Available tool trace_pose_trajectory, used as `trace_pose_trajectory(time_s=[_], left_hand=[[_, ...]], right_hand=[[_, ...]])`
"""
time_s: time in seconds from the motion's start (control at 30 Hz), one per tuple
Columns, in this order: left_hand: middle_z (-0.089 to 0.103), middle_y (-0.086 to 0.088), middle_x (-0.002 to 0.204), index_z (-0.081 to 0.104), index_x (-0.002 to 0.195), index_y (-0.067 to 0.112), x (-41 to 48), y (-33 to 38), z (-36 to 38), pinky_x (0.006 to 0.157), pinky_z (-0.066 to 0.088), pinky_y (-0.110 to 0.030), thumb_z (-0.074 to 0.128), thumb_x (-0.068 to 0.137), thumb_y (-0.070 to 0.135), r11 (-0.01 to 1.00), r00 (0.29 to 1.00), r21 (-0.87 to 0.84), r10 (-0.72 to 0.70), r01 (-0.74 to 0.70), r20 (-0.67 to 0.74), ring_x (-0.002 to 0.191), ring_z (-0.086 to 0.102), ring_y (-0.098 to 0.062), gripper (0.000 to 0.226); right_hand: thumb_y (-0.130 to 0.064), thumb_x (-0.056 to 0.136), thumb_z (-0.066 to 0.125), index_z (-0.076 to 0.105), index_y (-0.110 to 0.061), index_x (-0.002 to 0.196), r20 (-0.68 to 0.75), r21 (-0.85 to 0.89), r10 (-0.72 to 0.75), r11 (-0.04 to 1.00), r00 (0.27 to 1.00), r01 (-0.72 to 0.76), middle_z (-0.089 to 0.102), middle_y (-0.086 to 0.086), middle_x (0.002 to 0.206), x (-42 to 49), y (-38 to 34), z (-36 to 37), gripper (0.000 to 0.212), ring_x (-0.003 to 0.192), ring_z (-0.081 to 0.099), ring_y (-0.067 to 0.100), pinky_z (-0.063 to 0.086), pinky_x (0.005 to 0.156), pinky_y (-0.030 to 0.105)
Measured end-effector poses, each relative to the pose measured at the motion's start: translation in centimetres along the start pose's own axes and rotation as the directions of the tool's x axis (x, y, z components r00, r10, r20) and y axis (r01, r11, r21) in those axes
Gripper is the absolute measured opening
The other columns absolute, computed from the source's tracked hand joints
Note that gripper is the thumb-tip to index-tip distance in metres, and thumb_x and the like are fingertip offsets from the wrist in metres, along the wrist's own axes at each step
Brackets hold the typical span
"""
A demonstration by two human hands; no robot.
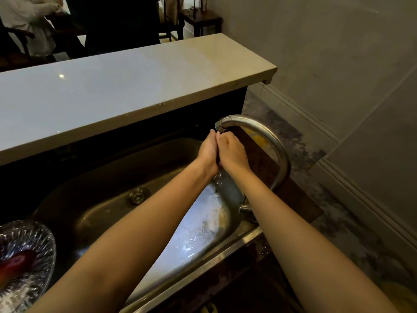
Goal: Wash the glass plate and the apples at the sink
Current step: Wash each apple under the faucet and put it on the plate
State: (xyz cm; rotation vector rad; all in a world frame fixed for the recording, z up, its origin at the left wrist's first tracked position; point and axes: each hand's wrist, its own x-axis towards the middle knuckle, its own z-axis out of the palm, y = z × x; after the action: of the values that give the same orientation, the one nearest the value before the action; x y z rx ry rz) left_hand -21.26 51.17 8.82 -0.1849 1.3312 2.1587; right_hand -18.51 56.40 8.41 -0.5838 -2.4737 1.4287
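My left hand (pixel 208 152) and my right hand (pixel 232 152) are pressed together, palms facing, right under the spout of the curved steel faucet (pixel 274 138). Water (pixel 228 188) runs off below my wrists into the steel sink (pixel 108 177). A dark gap shows between the palms; whether anything is held there is hidden. The ribbed glass plate (pixel 46 240) sits at the lower left edge, beside the sink. A red apple (pixel 19 263) lies in it, partly cut off by the frame.
A pale stone ledge (pixel 126 86) runs above the sink's far side. The drain (pixel 138 195) is in the basin's middle. The faucet handle (pixel 244 207) stands at the sink's right rim. A person in white sits far back left.
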Motion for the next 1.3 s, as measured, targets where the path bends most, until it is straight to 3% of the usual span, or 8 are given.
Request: trace_pose_trajectory(time_s=[0.17,0.33,0.43,0.57,0.8,0.97,1.07,1.3], left_hand=[[0.066,-0.006,0.096,0.058,0.113,0.014,0.2,-1.0,0.3,0.081,0.052,-0.032,0.044,0.096,0.036,0.998,0.994,0.034,-0.058,0.055,0.09,0.098,0.062,-0.02,0.031],[0.057,-0.002,0.067,0.059,0.096,0.012,1.2,-0.1,-1.0,0.038,0.044,-0.019,0.04,0.096,0.045,0.997,0.994,-0.057,-0.065,0.06,-0.083,0.048,0.058,-0.009,0.038],[0.057,-0.003,0.071,0.054,0.083,0.015,1.0,0.1,-0.8,0.036,0.046,-0.018,0.046,0.091,0.05,0.988,0.984,-0.054,-0.149,0.144,-0.095,0.054,0.058,-0.012,0.036],[0.051,-0.005,0.072,0.052,0.079,0.012,1.3,-0.3,-0.3,0.036,0.043,-0.015,0.064,0.087,0.025,0.993,0.994,0.023,-0.112,0.113,-0.018,0.054,0.051,-0.01,0.019],[0.057,-0.008,0.064,0.051,0.078,0.01,1.2,-0.3,-1.1,0.028,0.025,-0.012,0.034,0.097,0.045,0.989,0.993,0.11,-0.108,0.103,0.037,0.033,0.045,-0.008,0.044],[0.05,-0.009,0.088,0.05,0.093,0.012,1.1,-0.5,-1.7,0.042,0.048,-0.016,0.052,0.094,0.027,0.993,0.991,0.005,-0.117,0.117,0.058,0.068,0.055,-0.016,0.015],[0.051,-0.009,0.084,0.047,0.096,0.016,0.9,-0.5,-2.3,0.041,0.043,-0.014,0.064,0.083,0.004,0.99,0.992,0.139,-0.043,0.027,0.116,0.062,0.054,-0.011,0.025],[0.058,-0.011,0.074,0.045,0.099,0.015,0.2,-0.3,-2.0,0.035,0.034,-0.017,0.034,0.097,0.046,0.929,0.998,0.367,0.026,-0.046,0.061,0.045,0.05,-0.012,0.033]], right_hand=[[-0.025,0.097,0.03,0.061,0.001,0.113,-0.009,0.104,0.267,0.959,0.964,-0.265,0.059,0.025,0.12,2.1,-0.3,-1.1,0.043,0.113,0.054,0.036,0.041,0.099,0.044],[-0.035,0.099,0.029,0.046,-0.023,0.132,0.177,0.037,0.012,0.999,0.984,-0.019,0.048,0.001,0.124,-1.0,0.4,-1.5,0.038,0.08,0.054,-0.001,0.041,0.063,0.002],[-0.037,0.098,0.029,0.046,-0.033,0.13,0.09,-0.021,0.057,0.998,0.994,-0.055,0.054,0.002,0.128,-2.5,1.5,-2.7,0.036,0.1,0.054,0.013,0.04,0.082,0.024],[-0.038,0.1,0.024,0.051,-0.013,0.12,0.01,-0.351,0.224,0.913,0.975,-0.206,0.059,0.014,0.117,-4.2,2.2,-2.9,0.042,0.105,0.055,0.032,0.043,0.084,0.041],[-0.022,0.092,0.048,0.055,-0.01,0.117,0.13,-0.83,0.158,0.557,0.979,0.021,0.053,0.01,0.122,-6.3,4.2,-1.3,0.028,0.113,0.041,0.028,0.038,0.088,0.034],[-0.009,0.092,0.048,0.054,-0.005,0.122,0.167,-0.883,0.278,0.469,0.946,0.018,0.054,0.014,0.126,-6.6,4.5,-1.0,0.031,0.119,0.043,0.032,0.044,0.089,0.036],[-0.003,0.092,0.047,0.052,-0.002,0.127,0.179,-0.894,0.311,0.447,0.933,0.022,0.05,0.017,0.132,-6.6,4.4,-0.9,0.035,0.119,0.05,0.033,0.047,0.09,0.038],[-0.001,0.093,0.045,0.049,-0.002,0.124,0.141,-0.82,0.221,0.572,0.965,-0.011,0.053,0.018,0.126,-7.5,4.6,-1.1,0.031,0.111,0.057,0.032,0.05,0.085,0.038]])
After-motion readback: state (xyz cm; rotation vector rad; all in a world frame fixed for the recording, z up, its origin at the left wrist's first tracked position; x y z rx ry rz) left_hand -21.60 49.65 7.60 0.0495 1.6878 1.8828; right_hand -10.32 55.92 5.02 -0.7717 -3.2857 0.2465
